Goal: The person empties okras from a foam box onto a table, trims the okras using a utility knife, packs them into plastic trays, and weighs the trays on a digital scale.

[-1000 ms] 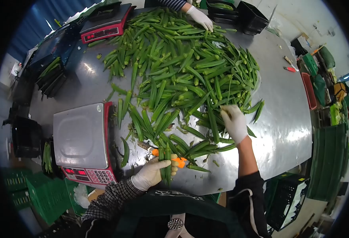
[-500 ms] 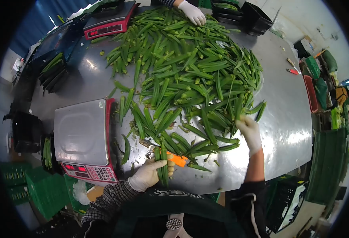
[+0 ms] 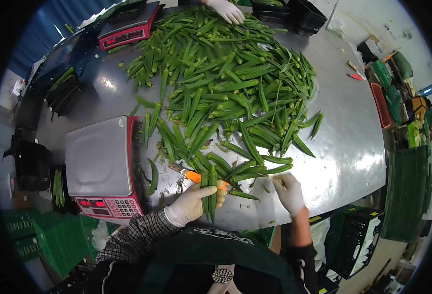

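My left hand, in a white glove, is closed around a few okra pods held upright side by side at the table's front. Right behind them lies a knife with an orange part, partly covered by the hand and pods. My gloved right hand hovers over the bare metal at the front right, fingers loosely bent and apart, with no pod visible in them. Nearest to it are the tip of a loose okra pod and a small scrap. A large okra heap spreads beyond both hands.
At left stands a red-framed scale with lit digits; a second scale sits farther back. Black trays hold okra. Another person's gloved hand rests at the heap's far edge. A red-handled tool lies at right.
My right hand has left the heap's right edge and moved down and left. A pod it was touching now lies at that edge. My left hand still grips its pods, slightly farther right.
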Demonstrator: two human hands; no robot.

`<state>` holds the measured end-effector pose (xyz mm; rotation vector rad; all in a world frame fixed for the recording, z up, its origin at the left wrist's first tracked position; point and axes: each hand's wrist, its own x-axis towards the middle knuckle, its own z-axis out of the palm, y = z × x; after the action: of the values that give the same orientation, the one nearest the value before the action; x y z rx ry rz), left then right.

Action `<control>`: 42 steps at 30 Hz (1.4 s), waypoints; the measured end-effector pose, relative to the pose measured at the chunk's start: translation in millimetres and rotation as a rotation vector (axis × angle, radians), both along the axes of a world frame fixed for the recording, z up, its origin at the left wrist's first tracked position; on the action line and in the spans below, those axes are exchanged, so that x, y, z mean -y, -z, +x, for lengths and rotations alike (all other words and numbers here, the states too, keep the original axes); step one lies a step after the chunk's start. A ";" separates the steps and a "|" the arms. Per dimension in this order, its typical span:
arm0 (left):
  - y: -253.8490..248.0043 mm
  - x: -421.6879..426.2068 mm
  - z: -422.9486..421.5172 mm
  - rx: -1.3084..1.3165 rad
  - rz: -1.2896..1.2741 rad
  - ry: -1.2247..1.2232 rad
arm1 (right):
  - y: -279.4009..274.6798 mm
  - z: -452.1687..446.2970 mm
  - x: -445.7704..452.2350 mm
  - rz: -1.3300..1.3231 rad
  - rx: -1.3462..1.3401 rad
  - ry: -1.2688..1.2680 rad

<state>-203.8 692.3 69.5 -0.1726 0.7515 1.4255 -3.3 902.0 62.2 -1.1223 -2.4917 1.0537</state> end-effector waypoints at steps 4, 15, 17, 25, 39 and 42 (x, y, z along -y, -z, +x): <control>6.9 20.4 -3.0 -0.031 -0.032 -0.040 | 17.4 -99.9 -17.8 0.323 -0.090 -0.070; 10.3 22.2 -6.4 -0.005 -0.069 -0.083 | -24.7 -119.4 -78.7 0.497 0.071 -0.089; 15.3 19.4 -6.1 0.002 -0.060 -0.068 | -50.7 -63.7 -78.6 0.214 -0.022 -0.026; 13.1 -0.2 -3.4 0.021 -0.044 0.026 | -21.2 163.1 15.4 -0.452 0.387 -0.285; -2.6 22.6 -1.3 -0.046 -0.088 -0.001 | -1.7 -63.1 -64.0 0.181 0.071 0.140; 6.3 24.9 2.7 -0.021 -0.086 0.000 | -23.6 33.7 -44.2 -0.103 0.122 0.144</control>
<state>-201.2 667.4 63.2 -0.2246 0.8304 1.3972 30.5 946.2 85.8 -1.4129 -2.4270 1.1145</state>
